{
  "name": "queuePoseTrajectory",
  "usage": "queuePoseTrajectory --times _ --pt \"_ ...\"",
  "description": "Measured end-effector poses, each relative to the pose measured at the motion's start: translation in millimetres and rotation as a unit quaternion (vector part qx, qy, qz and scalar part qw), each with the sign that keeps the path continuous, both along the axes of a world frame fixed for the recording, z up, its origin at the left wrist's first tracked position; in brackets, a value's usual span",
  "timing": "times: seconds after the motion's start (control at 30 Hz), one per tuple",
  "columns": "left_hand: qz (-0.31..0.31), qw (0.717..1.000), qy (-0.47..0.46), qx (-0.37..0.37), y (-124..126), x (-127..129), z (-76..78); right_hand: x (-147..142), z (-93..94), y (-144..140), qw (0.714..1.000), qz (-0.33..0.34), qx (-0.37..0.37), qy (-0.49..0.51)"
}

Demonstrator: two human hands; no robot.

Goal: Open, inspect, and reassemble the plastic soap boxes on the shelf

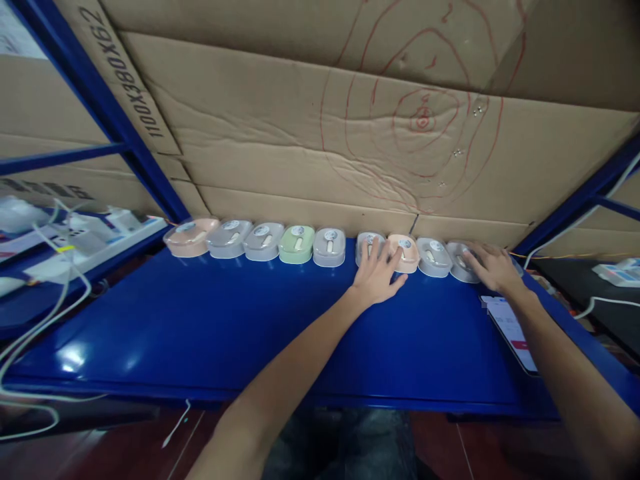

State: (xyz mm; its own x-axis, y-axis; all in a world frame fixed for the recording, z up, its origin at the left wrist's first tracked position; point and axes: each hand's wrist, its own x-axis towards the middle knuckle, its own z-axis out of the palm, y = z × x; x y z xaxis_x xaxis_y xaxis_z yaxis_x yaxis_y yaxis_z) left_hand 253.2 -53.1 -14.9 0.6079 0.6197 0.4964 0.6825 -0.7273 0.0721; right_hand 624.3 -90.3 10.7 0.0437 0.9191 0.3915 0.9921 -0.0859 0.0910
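Note:
A row of small rounded plastic boxes with clear lids and round stickers lines the back of the blue table (225,327). My left hand (376,272) is spread over a grey box (364,248) and a pink box (409,257), resting on or just above their lids. At the right end, my right hand (496,268) reaches over the last boxes, its thumb against a grey box (459,267); its fingers partly hide the end one. Between both hands sits another grey box (434,259). A gap separates the left hand's group from a grey box (329,248) and a green box (297,245).
A pink box (187,241) ends the row at left. Below my right hand lies a phone (510,327) with its screen lit. Cardboard (280,120) with red rings stands behind. White cables (65,293) and a power strip (95,250) are at left, beside a blue frame post (150,177).

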Motion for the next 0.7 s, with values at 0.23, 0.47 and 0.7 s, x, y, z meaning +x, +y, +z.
queuePoseTrajectory --times 0.23,0.47,0.7 --pt "-0.020 0.999 -0.038 0.024 15 -61 37.0 -56 18.0 -4 0.998 0.042 0.050 0.021" --pt "0.080 0.994 -0.068 0.037 39 -181 40.8 -238 25.8 -6 0.955 0.288 0.056 0.045" --pt "0.077 0.997 -0.012 -0.018 39 -205 17.0 -353 -7.9 24 0.943 0.332 -0.005 0.014"
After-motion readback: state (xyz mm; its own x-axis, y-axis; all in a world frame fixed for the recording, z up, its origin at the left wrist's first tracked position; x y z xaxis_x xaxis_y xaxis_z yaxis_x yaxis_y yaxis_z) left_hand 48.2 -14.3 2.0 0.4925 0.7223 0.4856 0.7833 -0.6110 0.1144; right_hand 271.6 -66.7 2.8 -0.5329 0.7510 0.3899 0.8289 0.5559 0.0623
